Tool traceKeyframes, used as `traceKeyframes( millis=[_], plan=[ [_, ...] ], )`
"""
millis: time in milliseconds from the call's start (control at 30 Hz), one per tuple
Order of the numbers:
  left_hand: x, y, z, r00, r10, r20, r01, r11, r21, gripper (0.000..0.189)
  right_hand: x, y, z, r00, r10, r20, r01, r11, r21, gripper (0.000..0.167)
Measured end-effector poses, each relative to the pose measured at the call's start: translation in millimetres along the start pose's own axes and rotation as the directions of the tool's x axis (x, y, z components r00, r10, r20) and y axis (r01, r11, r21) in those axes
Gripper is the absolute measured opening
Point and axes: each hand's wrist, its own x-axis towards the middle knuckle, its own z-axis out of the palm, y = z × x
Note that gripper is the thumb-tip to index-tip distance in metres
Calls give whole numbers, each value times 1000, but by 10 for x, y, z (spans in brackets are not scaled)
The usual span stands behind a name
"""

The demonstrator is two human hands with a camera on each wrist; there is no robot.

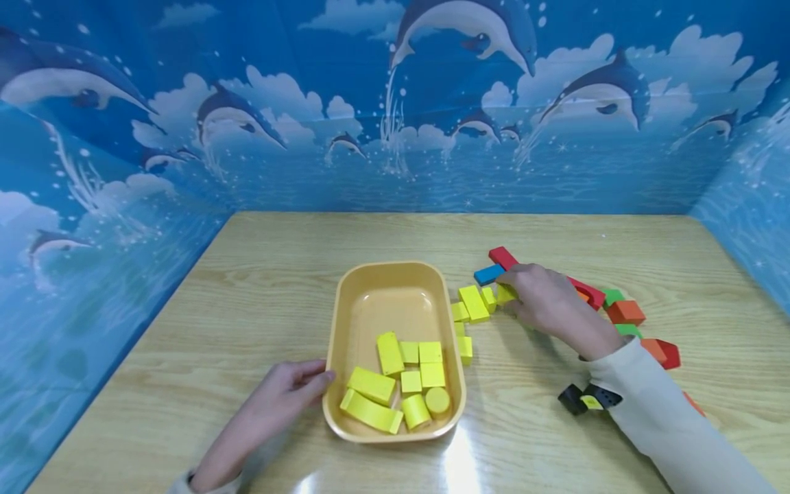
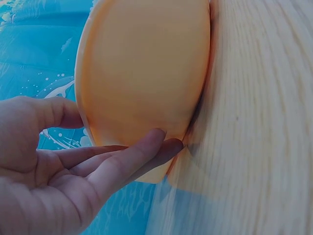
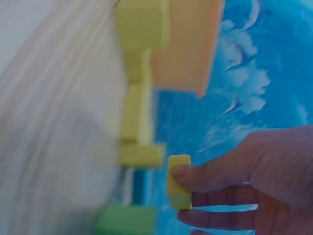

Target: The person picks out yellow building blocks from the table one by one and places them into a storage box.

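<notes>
A yellow-orange plastic tray [image 1: 395, 302] holds several yellow blocks [image 1: 372, 385] in its near half. My left hand [image 1: 280, 398] grips the tray's left side, thumb at the rim and fingers against the outer wall, as the left wrist view also shows. Over on the right, my right hand [image 1: 546, 298] pinches a small yellow block [image 3: 179, 182] between thumb and fingers. Beside the tray's right wall lie several more yellow blocks [image 1: 474, 304], with a blue block [image 1: 489, 274] just behind them.
A red block [image 1: 503, 258] lies beyond the right hand. More red, orange and green blocks [image 1: 626, 312] are scattered around the right forearm, which partly hides them. A dolphin-printed blue curtain [image 1: 395, 185] borders the wooden table [image 1: 296, 240] at the back and sides.
</notes>
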Motion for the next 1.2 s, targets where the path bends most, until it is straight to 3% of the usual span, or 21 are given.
traceKeyframes(
  millis=[100, 233, 367, 533, 900, 1067, 1200],
  plan=[
    [-1, -3, -3, 1000, -6, 3, 6, 1000, -10, 43, -60, -133, -83, 996, -57, -71, 57, 998, 3, 44],
    [0, 3, -2, 1000, 0, 8, 0, 1000, -23, 43, -128, -329, -130, 978, -169, -124, 180, 980, 86, 43],
    [2, 12, 1, 1000, 12, 16, -12, 1000, -21, 43, -156, -478, -114, 955, -257, -151, 280, 947, 159, 41],
    [-2, 15, -3, 1000, 22, 17, -22, 1000, -15, 42, -134, -617, -76, 935, -324, -145, 348, 916, 201, 40],
    [-20, 13, -15, 1000, 9, 11, -9, 1000, -9, 42, 70, -1159, 31, 859, -513, -9, 502, 837, 216, 40],
    [-16, 0, -30, 998, 48, 27, -48, 999, -9, 42, 194, -1388, 166, 854, -518, 54, 495, 840, 222, 34],
    [-11, -4, -32, 998, 60, 36, -60, 998, -4, 41, 274, -1484, 276, 853, -516, 77, 494, 847, 198, 18]
  ],
)
